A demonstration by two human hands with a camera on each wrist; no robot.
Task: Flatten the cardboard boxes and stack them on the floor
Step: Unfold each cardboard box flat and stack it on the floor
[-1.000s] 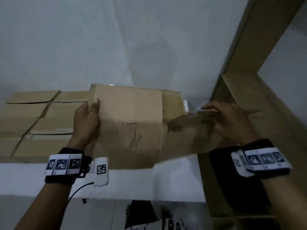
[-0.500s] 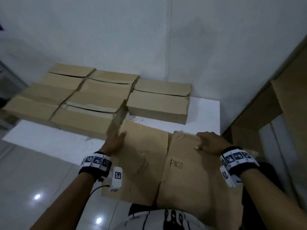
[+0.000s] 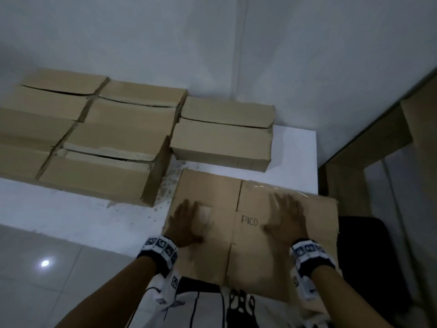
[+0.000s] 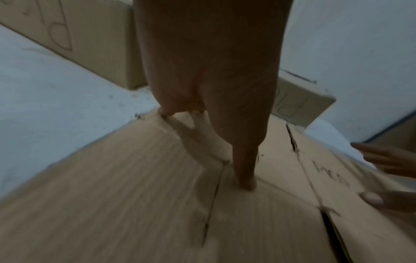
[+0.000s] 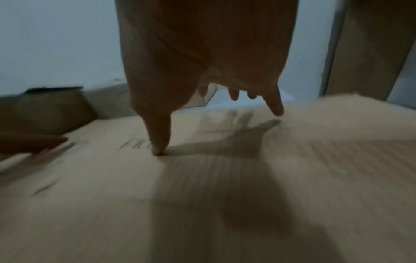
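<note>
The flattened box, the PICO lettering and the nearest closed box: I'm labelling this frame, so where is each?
flattened box [image 3: 205, 256]: head view, bare left panel.
PICO lettering [image 3: 249, 220]: head view, middle of the word.
nearest closed box [image 3: 220, 144]: head view, top face.

A white worktop [image 3: 71, 209] carries closed cardboard boxes [image 3: 99, 143] packed side by side from nine to twelve o'clock, one separate box [image 3: 222, 140] at one o'clock, and a flattened box [image 3: 250, 233] at its six o'clock edge, overhanging
</note>
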